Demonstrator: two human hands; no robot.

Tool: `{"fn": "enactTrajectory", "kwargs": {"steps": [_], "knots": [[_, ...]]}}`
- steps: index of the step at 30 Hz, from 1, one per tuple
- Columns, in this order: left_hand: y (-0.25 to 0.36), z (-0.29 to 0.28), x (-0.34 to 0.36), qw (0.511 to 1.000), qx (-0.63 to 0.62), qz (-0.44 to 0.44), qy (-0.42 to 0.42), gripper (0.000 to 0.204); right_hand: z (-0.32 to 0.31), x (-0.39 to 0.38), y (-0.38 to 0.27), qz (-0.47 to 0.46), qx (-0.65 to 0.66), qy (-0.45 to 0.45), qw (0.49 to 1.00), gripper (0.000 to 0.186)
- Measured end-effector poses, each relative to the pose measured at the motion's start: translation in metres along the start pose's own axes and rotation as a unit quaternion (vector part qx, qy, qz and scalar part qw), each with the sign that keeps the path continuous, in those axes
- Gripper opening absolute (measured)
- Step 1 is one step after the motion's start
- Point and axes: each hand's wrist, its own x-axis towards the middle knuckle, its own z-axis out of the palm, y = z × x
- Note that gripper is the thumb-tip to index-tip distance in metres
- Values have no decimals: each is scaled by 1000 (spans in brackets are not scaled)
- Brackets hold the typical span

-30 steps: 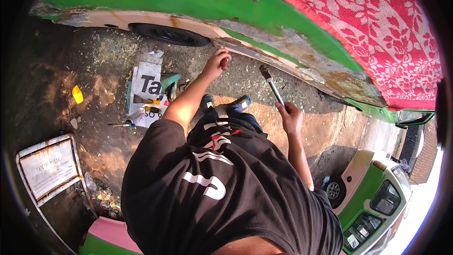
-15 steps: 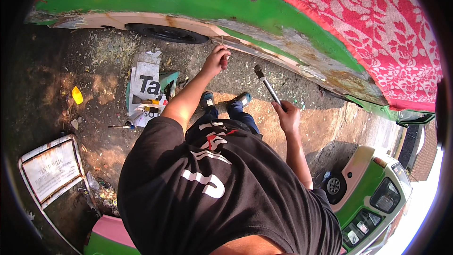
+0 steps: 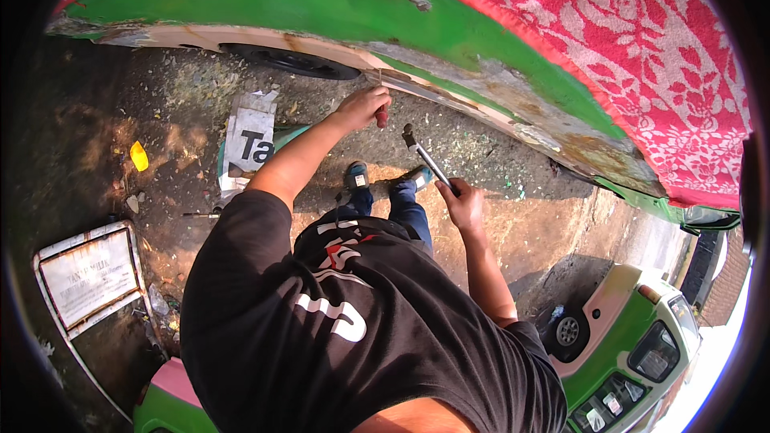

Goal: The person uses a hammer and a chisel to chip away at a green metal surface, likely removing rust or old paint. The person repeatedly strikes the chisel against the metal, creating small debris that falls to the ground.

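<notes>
My left hand (image 3: 362,106) is closed around the red handle of a screwdriver (image 3: 382,117). Its thin shaft points away from me, at the lower edge of a green vehicle (image 3: 321,0) with worn, scraped paint; whether the tip touches the metal I cannot tell. In my right hand (image 3: 464,207) is a hammer (image 3: 431,162), gripped near the end of its dark handle. The hammer's dark head is raised, a short way right of the screwdriver handle and apart from it.
A red and white floral cloth (image 3: 609,40) drapes over the vehicle, above its black wheel (image 3: 297,62). On the ground to the left are a printed sheet (image 3: 250,140), a yellow object (image 3: 139,156) and a rusty-framed sign (image 3: 88,281). Another green vehicle (image 3: 618,337) stands behind right.
The hammer and my right hand have moved left, bringing the head closer to the screwdriver. My left hand stays at the vehicle's lower edge. My torso and the view have shifted slightly.
</notes>
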Motion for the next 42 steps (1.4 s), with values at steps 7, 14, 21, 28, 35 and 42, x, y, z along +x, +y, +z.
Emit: {"fn": "enactTrajectory", "kwargs": {"steps": [7,14,21,28,35,42], "knots": [[-10,0,7,982,174,64,-19,30,9,-4,11,10,-26,-8,1000,36],[-10,-5,16,987,139,74,-31,20,41,-19,19,-123,54,63,989,22],[3,-12,34,998,17,-64,-16,19,76,2,28,-78,-50,75,993,21],[2,-4,24,999,46,9,3,22,68,-23,30,-32,70,148,986,25],[11,-4,23,997,57,29,-49,19,61,-15,36,-32,79,118,989,28],[0,5,14,997,70,29,-23,21,58,-18,34,-10,78,108,991,26]]}}
